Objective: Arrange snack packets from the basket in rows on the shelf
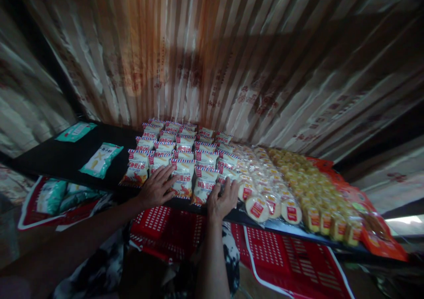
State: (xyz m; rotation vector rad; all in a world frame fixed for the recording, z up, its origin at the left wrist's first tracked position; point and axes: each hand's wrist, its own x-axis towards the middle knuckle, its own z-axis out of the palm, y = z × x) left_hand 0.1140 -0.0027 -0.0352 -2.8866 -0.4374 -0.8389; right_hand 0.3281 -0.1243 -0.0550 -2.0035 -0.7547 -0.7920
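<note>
Rows of small red, white and blue striped snack packets (184,151) lie on a dark shelf board (62,157). My left hand (156,187) rests flat with fingers spread on the front packets of that block. My right hand (222,198) lies on the front edge of the same block, fingers stretched over a packet (205,185) and nothing gripped. To the right lie round white cakes in clear wrappers with red labels (261,197), then yellow wrapped cakes (314,193).
Two teal packets (101,159) (75,131) lie apart on the shelf's left part. Red plastic baskets (288,259) stand below the shelf, and a red bag of teal packets (49,197) sits lower left. Orange packaging (374,228) lines the right end. Corrugated sheet wall (212,60) stands behind.
</note>
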